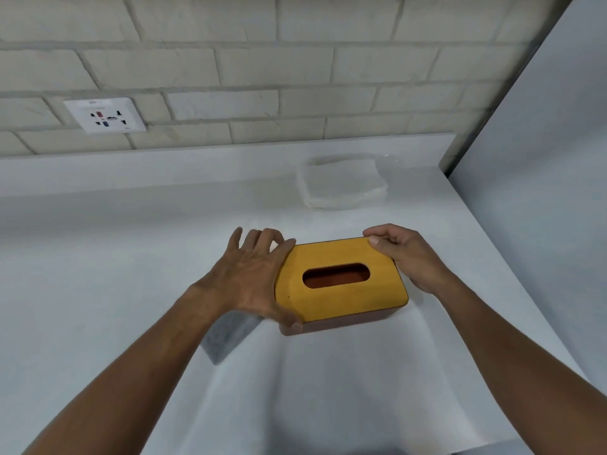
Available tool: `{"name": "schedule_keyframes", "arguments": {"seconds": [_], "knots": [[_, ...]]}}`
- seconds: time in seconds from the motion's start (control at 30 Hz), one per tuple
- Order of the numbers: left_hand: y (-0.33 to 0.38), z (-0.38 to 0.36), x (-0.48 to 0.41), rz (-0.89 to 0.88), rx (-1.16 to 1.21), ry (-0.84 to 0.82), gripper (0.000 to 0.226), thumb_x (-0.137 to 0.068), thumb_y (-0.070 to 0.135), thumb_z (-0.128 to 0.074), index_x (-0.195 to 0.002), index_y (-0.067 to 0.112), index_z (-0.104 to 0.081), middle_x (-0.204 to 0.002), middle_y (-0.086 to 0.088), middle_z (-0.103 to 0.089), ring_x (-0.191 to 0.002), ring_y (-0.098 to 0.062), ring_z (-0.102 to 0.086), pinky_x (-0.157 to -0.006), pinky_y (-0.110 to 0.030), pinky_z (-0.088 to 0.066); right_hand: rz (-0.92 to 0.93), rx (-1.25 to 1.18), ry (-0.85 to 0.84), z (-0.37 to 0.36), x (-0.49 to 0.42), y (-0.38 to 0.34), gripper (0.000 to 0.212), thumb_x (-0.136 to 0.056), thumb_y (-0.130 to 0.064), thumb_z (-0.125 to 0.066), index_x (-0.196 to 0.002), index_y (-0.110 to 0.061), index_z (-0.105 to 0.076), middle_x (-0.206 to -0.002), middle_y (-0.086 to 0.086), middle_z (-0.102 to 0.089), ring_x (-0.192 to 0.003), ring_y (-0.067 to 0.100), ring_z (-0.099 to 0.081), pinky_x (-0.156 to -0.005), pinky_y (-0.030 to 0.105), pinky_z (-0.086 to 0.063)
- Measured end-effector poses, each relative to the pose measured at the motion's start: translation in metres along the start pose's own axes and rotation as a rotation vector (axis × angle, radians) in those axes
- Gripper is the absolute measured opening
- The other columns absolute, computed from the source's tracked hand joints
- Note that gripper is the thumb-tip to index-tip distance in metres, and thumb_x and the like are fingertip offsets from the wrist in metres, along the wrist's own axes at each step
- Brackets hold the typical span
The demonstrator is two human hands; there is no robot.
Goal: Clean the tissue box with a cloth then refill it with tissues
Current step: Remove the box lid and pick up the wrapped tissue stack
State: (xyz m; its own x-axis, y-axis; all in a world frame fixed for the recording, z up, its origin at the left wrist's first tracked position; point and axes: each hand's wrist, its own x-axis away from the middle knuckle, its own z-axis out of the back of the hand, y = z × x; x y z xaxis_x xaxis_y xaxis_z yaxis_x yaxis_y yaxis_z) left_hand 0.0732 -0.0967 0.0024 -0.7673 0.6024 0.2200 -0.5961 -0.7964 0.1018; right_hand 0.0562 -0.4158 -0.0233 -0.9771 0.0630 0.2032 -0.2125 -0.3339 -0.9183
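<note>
A tissue box (341,300) with a yellow wooden lid and a brown base sits on the white counter (98,257). Through its oval slot the inside shows brown, with no tissue visible. My left hand (253,274) grips the box's left end, thumb at the near corner. My right hand (404,254) holds the right end, thumb on the lid's far corner. A grey cloth (226,336) lies on the counter, partly hidden under my left wrist. A stack of white tissues (341,182) rests farther back near the wall.
A brick-pattern wall runs behind the counter, with a white power socket (105,114) at the left. A grey-white panel (542,159) rises along the counter's right edge. The counter's front edge is near the bottom right.
</note>
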Motion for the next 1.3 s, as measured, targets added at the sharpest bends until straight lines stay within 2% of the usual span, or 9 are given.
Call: {"name": "schedule_keyframes", "arguments": {"seconds": [0.17, 0.33, 0.53, 0.6, 0.7, 0.87, 1.0, 1.1, 1.3], "knots": [[0.001, -0.011, 0.005, -0.081, 0.12, 0.045, 0.144, -0.055, 0.087, -0.061, -0.163, 0.027, 0.012, -0.162, -0.001, -0.016, -0.149, -0.022, -0.021, -0.127, -0.05, -0.014, 0.023, 0.068, 0.039, -0.008, -0.002, -0.001, 0.016, -0.096, -0.034, -0.064, -0.11, -0.033, -0.072, -0.107, -0.011, -0.072, -0.103, 0.011, -0.066, -0.095, 0.042, -0.055], [0.002, -0.015, 0.006, -0.103, 0.21, 0.072, 0.149, -0.054, 0.091, -0.061, -0.159, 0.032, 0.027, -0.172, -0.004, 0.002, -0.158, -0.024, -0.002, -0.129, -0.047, -0.002, 0.04, 0.232, 0.069, -0.01, 0.002, -0.007, 0.02, -0.096, -0.038, -0.061, -0.114, -0.032, -0.069, -0.107, -0.016, -0.068, -0.104, 0.009, -0.063, -0.09, 0.036, -0.054], [-0.003, -0.024, 0.012, -0.064, 0.411, 0.124, 0.163, -0.045, 0.093, -0.074, -0.158, 0.036, 0.028, -0.173, -0.002, 0.005, -0.159, -0.021, -0.003, -0.129, -0.048, -0.014, 0.083, 0.699, 0.167, -0.011, 0.015, -0.018, 0.036, -0.091, -0.051, -0.061, -0.124, -0.037, -0.06, -0.122, -0.016, -0.063, -0.11, 0.013, -0.061, -0.086, 0.035, -0.051], [-0.007, -0.031, 0.013, -0.068, 0.474, 0.144, 0.161, -0.048, 0.087, -0.078, -0.16, 0.035, 0.025, -0.169, 0.0, -0.012, -0.153, -0.019, -0.019, -0.125, -0.049, -0.026, 0.171, 0.725, 0.209, -0.014, 0.024, -0.024, 0.037, -0.091, -0.048, -0.063, -0.125, -0.034, -0.059, -0.126, -0.014, -0.062, -0.111, 0.012, -0.06, -0.085, 0.032, -0.049], [-0.009, -0.037, 0.012, -0.088, 0.5, 0.173, 0.155, -0.054, 0.076, -0.084, -0.161, 0.038, 0.021, -0.16, 0.001, -0.026, -0.142, -0.017, -0.032, -0.115, -0.047, -0.039, 0.355, 0.652, 0.128, -0.027, 0.039, -0.036, 0.03, -0.09, -0.047, -0.06, -0.116, -0.034, -0.065, -0.117, -0.017, -0.065, -0.106, 0.007, -0.06, -0.088, 0.032, -0.051], [-0.002, -0.049, 0.012, -0.107, 0.555, 0.187, 0.162, -0.051, 0.077, -0.088, -0.158, 0.039, 0.029, -0.167, 0.006, -0.011, -0.146, -0.008, -0.02, -0.115, -0.037, -0.031, 0.47, 0.839, -0.028, -0.053, 0.049, -0.028, 0.031, -0.087, -0.048, -0.061, -0.115, -0.035, -0.065, -0.117, -0.019, -0.062, -0.111, 0.009, -0.053, -0.086, 0.028, -0.048], [-0.003, -0.056, 0.011, -0.122, 0.563, 0.242, 0.16, -0.054, 0.076, -0.088, -0.159, 0.036, 0.027, -0.167, 0.005, -0.013, -0.146, -0.012, -0.023, -0.119, -0.047, -0.034, 0.453, 0.859, 0.023, -0.053, 0.036, -0.03, 0.046, -0.085, -0.051, -0.065, -0.128, -0.034, -0.059, -0.132, -0.015, -0.056, -0.12, 0.015, -0.047, -0.097, 0.03, -0.039], [0.0, -0.054, 0.007, -0.128, 0.578, 0.243, 0.164, -0.047, 0.085, -0.082, -0.157, 0.039, 0.03, -0.171, 0.005, -0.004, -0.155, -0.02, -0.015, -0.124, -0.054, -0.025, 0.431, 0.949, -0.055, -0.053, 0.021, -0.037, 0.062, -0.083, -0.058, -0.065, -0.139, -0.037, -0.049, -0.14, -0.014, -0.051, -0.127, 0.015, -0.043, -0.103, 0.032, -0.034], [0.003, -0.059, 0.003, -0.138, 0.673, 0.261, 0.161, -0.052, 0.074, -0.09, -0.158, 0.042, 0.026, -0.164, 0.004, -0.015, -0.147, -0.014, -0.028, -0.112, -0.041, -0.041, 0.456, 1.079, -0.05, -0.062, 0.006, -0.037, 0.064, -0.086, -0.056, -0.064, -0.142, -0.034, -0.044, -0.136, -0.009, -0.049, -0.121, 0.017, -0.047, -0.091, 0.03, -0.043]]}}
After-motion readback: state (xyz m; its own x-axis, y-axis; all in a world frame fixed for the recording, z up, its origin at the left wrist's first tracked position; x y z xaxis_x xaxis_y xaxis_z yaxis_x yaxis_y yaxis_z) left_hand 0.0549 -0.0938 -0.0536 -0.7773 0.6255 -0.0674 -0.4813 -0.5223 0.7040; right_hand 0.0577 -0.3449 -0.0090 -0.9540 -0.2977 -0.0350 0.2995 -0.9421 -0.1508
